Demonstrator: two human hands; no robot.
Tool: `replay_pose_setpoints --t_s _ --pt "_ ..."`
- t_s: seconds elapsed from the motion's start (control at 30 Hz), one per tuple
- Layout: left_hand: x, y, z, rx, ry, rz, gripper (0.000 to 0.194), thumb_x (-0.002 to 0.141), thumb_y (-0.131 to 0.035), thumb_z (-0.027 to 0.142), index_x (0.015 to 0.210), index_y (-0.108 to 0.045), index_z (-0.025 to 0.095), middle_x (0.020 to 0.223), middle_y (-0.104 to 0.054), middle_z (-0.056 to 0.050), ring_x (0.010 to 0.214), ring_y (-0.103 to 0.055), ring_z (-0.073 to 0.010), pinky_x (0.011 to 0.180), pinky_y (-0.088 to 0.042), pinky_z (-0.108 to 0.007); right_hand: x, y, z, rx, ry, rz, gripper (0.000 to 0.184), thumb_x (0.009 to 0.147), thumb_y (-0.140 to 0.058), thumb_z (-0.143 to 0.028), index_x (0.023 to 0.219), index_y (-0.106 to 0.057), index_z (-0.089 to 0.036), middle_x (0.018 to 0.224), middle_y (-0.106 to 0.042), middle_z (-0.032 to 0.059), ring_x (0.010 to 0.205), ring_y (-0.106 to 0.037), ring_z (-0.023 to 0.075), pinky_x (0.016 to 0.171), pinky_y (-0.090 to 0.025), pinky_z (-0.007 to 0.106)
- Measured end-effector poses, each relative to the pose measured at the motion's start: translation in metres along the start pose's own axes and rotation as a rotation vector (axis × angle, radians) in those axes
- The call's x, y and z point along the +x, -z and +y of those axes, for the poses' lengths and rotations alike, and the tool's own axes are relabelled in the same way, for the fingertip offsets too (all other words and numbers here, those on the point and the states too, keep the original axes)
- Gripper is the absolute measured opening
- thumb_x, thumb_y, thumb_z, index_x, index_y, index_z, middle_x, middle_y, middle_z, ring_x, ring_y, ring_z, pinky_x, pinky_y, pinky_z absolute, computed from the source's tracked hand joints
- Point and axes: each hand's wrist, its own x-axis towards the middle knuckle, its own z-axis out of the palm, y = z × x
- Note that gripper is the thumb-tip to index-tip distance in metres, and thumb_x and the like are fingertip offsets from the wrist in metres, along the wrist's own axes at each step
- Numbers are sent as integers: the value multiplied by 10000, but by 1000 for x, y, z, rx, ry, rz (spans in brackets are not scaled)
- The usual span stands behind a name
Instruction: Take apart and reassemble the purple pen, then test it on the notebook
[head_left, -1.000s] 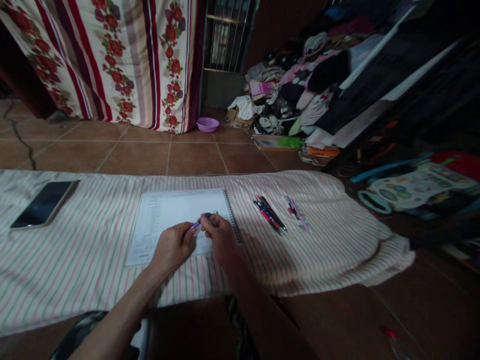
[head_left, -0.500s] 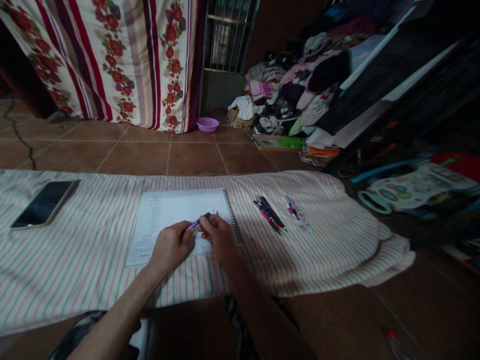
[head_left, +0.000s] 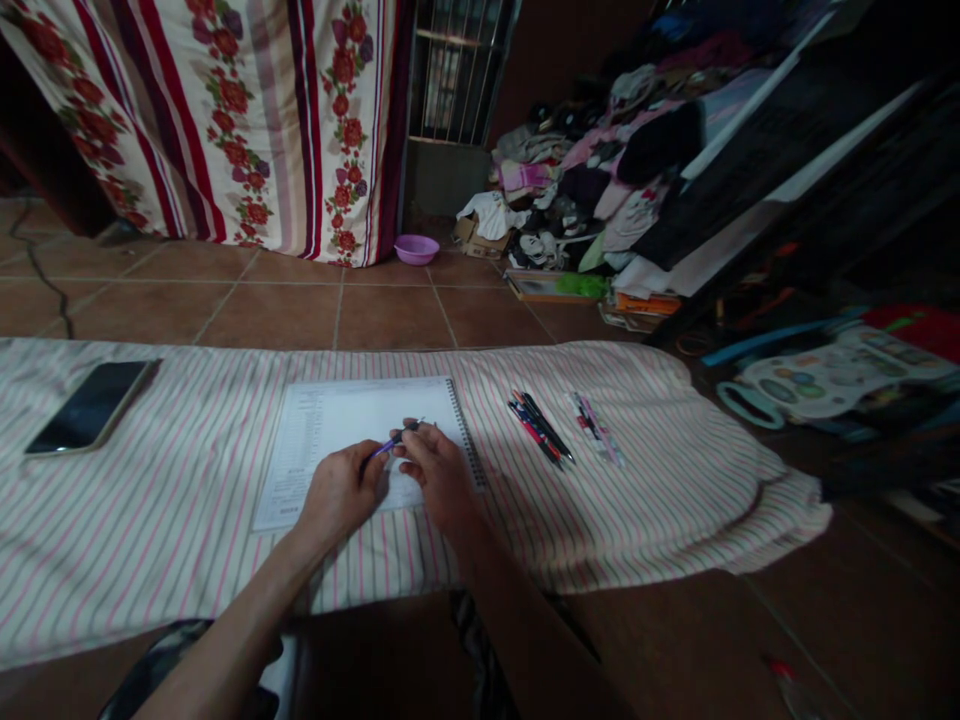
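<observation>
"At the left end of the striped, cloth-covered tabletop (head_left: 187,480), what is seen?"

"A phone (head_left: 91,408) is laid flat, dark screen up. To its right, a spiral notebook (head_left: 367,405) is set down, its coil along the right edge."

"And over the notebook?"

"The purple pen (head_left: 382,447) is held slanted above the lower part of the page. Its lower-left end is pinched in the left hand (head_left: 337,492), that grip narrow; its dark end is held at the fingertips of the right hand (head_left: 439,470), that grip narrow too."

"Which containers are found beyond, from left to right?"

"A purple basin (head_left: 416,249) is placed on the tiled floor (head_left: 274,312) beside the curtain (head_left: 279,130); its contents cannot be made out. Next, a cardboard box (head_left: 474,240) is partly covered by a white cloth (head_left: 492,214). Farther right, something bright green (head_left: 581,285) is seen on a shallow tray (head_left: 534,286)."

"What is laid right of the notebook?"

"A bunch of dark and red pens (head_left: 541,430) is laid on the cloth, and to its right a bunch of lighter pens (head_left: 597,428)."

"What has been changed since the earlier frame?"

"The right fingers have been lifted and spread slightly, so that more of the dark end is shown. The left hand has been kept nearly in place; the notebook and both bunches are left as they were."
</observation>
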Motion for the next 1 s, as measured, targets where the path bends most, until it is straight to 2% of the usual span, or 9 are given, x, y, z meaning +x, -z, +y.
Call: replay_pose_setpoints --t_s 0.17,0.33,0.43,0.57,0.63,0.8,1.0 --pt "-1 1 2 15 -23 -10 286 865 -378 263 849 -648 168 697 -675 -42 626 -614 -165 587 -384 -246 3 2 5 -62 5 30 266 629 -703 -387 673 -567 -163 575 -594 -28 538 -541 88 527 -418 212" --pt "0 0 1 14 -10 -33 291 867 -379 262 836 -650 161 672 -661 -40 606 -599 -164 577 -375 -249 6 5 6 -122 57 70 196 626 -692 -329 667 -603 -159 549 -569 -43 525 -508 82 529 -401 213" --pt "0 -1 0 28 7 -33 284 864 -383 258 844 -649 161 663 -657 -37 598 -594 -163 568 -368 -249 5 5 4 -85 57 32 192 626 -684 -296 759 -637 -165 669 -634 -18 601 -543 89 545 -409 200" --pt "0 -1 0 20 15 -18 278 866 -381 261 874 -639 159 693 -663 -41 623 -601 -164 584 -374 -247 3 3 1 33 2 -31 312 630 -690 -307 908 -619 -185 901 -680 30 685 -580 97 561 -435 196" --pt "0 -1 0 17 20 -16 283 870 -374 266 860 -636 159 680 -657 -40 611 -596 -163 578 -373 -247 3 3 1 33 -5 -11 328 632 -699 -342 903 -605 -183 839 -674 23 672 -586 100 548 -435 194" --pt "0 -1 1 27 -11 -18 284 870 -375 265 841 -637 159 680 -656 -43 623 -600 -171 586 -367 -256 5 5 5 -84 22 39 296 624 -702 -409 689 -568 -153 554 -578 -30 487 -494 69 483 -387 197" --pt "1 -1 1 36 -3 -31 284 868 -374 259 833 -637 160 671 -651 -40 604 -589 -164 578 -363 -252 8 8 8 -151 74 52 211 654 -666 -355 684 -598 -158 569 -577 -29 501 -493 76 491 -375 207"
